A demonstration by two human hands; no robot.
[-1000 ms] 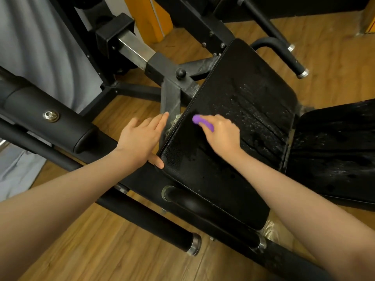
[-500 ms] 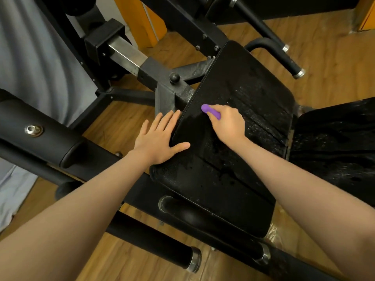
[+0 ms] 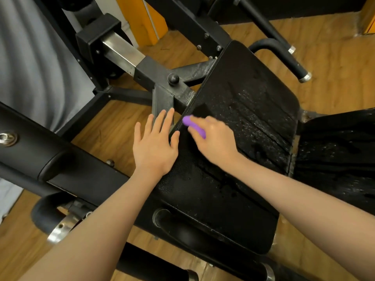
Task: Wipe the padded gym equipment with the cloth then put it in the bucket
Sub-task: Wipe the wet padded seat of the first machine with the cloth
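Observation:
A black padded seat (image 3: 245, 94) of a gym machine fills the middle, wet with droplets and streaks. My right hand (image 3: 217, 145) rests on its left part and grips a purple item (image 3: 192, 124), of which only a rounded end shows past the fingers; the hand is blurred. My left hand (image 3: 155, 145) lies flat with straight fingers at the seat's left edge, thumb on the padding, fingers over the metal bracket. No bucket is in view.
A second wet black pad (image 3: 341, 157) adjoins on the right. A padded roller arm (image 3: 30, 145) crosses at left, a steel frame beam (image 3: 121, 51) lies behind, and a curved handle (image 3: 284, 55) is at upper right. Grey fabric (image 3: 30, 57) hangs at left over the wooden floor (image 3: 334, 43).
My right hand with the purple item has shifted back toward the seat's left edge. My left hand slid slightly off the padding, its fingers now over the bracket.

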